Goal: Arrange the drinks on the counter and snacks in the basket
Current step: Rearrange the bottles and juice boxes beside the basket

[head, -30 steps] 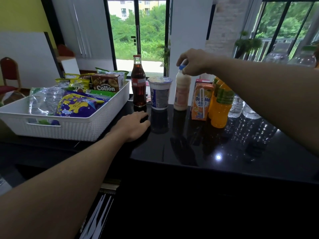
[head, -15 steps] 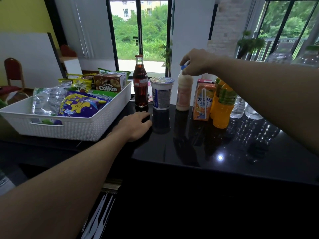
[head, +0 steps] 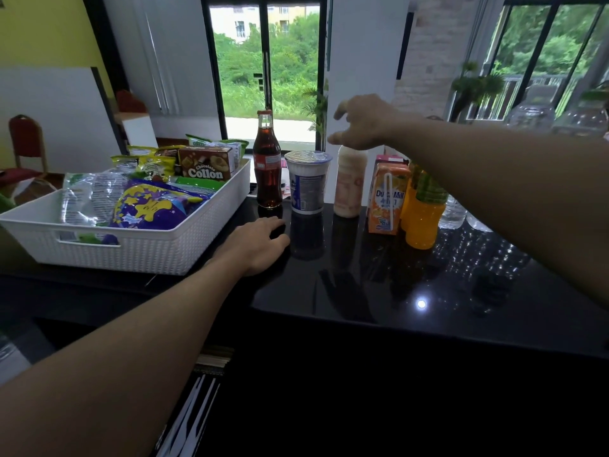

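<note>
Daylit windows [head: 267,61] show greenery beyond a yellow wall [head: 43,31], red chair [head: 28,140] at left.

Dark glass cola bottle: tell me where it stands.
In the head view the dark glass cola bottle stands on the black counter, left of centre, between the white woven basket and the white foil-lidded cup.

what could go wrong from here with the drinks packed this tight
1. The right hand hovers open just over the pale bottle. Brushing its top might tip it into the foil-lidded cup or the juice carton, which stand close on either side.
2. The left hand rests on the counter right in front of the glass cola bottle. A forward nudge could topple it.
</note>
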The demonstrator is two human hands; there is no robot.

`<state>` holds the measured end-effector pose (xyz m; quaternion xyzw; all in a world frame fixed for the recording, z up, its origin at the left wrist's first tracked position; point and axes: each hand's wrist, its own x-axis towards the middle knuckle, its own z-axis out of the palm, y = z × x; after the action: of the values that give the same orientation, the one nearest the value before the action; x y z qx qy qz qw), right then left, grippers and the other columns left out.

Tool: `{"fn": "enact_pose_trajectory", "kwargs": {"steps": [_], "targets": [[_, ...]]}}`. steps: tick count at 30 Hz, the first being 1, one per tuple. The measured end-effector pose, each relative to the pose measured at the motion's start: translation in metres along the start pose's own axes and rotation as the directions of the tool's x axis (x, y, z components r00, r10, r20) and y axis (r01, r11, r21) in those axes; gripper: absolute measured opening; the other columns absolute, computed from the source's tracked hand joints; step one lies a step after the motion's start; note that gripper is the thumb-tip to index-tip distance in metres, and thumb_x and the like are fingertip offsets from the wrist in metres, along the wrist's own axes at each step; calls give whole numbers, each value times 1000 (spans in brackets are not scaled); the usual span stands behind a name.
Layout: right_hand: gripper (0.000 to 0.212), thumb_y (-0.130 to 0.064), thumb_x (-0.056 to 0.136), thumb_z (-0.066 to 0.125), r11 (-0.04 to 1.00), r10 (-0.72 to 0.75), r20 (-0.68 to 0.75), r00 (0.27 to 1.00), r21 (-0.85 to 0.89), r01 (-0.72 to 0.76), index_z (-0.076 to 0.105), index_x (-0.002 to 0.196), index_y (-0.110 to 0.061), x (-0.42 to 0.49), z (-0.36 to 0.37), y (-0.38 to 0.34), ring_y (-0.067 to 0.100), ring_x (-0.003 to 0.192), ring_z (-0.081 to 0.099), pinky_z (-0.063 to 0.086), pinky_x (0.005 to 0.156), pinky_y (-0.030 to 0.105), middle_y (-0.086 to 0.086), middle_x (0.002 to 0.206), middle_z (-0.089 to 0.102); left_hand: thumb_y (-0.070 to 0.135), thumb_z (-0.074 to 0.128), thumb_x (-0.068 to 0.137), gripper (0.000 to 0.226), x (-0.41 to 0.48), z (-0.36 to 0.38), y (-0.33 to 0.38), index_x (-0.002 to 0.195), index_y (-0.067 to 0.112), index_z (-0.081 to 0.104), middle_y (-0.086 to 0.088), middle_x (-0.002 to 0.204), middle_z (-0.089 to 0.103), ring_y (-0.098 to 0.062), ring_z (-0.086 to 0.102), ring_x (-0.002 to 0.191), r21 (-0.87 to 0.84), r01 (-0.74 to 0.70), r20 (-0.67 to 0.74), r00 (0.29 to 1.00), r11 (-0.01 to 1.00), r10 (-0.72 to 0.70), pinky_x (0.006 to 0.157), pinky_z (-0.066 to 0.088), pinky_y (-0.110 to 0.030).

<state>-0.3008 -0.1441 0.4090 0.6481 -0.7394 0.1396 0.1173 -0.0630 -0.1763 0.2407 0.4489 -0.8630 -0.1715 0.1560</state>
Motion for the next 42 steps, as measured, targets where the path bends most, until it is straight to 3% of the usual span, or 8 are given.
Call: {"fn": "enact_pose_trajectory", "kwargs": {"steps": [5,10,16,21,25,29,35,42], "targets": [[59,-54,89,66,994,-84,137,987,-55,93,57,137,-23,12,2,-24,27,118,59,48,101,47,6,132,63,56,38,80,69,-2,0,3,144,30,50,-1,148,50,-26,48,132,-28,-7,-34,999,1000,6,110,39,-44],[64,-70,85,59,968,-110,230,967,-195,156,59,136,-31,20,18,-42,29,120,58,49,99,51,3,134,62,54,40,86,67,1,1,-1,148,31,44,0,153,44,-24,44,136,-9,16,-15,1000,1000,-16,112,36,-43],[47,-51,90,67,958,-169,259,951,-184,220,67,130,-26,20,26,-46,25,112,59,48,89,41,2,130,66,55,39,87,66,3,2,-2,149,33,42,0,154,43,-25,44,137,21,22,-5,1000,1000,-22,110,36,-43],[37,-32,87,72,968,-154,305,940,-142,205,72,121,-19,20,19,-49,20,99,62,54,90,40,2,117,72,56,38,85,68,4,1,-2,150,34,40,0,155,42,-26,43,137,21,23,0,1000,1000,-23,111,36,-44],[32,-37,88,70,973,-147,298,943,-131,193,74,113,-16,23,21,-47,23,101,65,56,87,42,4,112,72,56,39,86,67,3,2,-2,149,34,41,0,155,42,-26,43,138,24,18,-9,1000,1000,-18,111,36,-43],[52,-54,91,64,963,-167,249,954,-165,212,65,131,-20,22,25,-49,30,116,59,51,97,48,7,129,63,57,39,86,67,3,1,-1,149,34,41,0,155,43,-26,43,137,24,24,-3,1000,999,-24,112,36,-44],[40,-21,91,66,965,-228,320,920,-54,258,67,131,-27,20,18,-49,27,115,61,52,96,42,6,129,66,55,39,88,65,2,0,0,149,34,42,0,154,43,-27,44,136,33,15,-6,1000,999,-15,111,36,-42],[35,-13,88,68,973,-222,295,929,11,229,70,121,-22,17,18,-45,29,119,58,52,93,42,7,136,60,53,40,90,64,1,-1,2,149,31,42,-2,153,44,-27,45,136,34,11,-5,1000,999,-10,110,37,-42]]}}
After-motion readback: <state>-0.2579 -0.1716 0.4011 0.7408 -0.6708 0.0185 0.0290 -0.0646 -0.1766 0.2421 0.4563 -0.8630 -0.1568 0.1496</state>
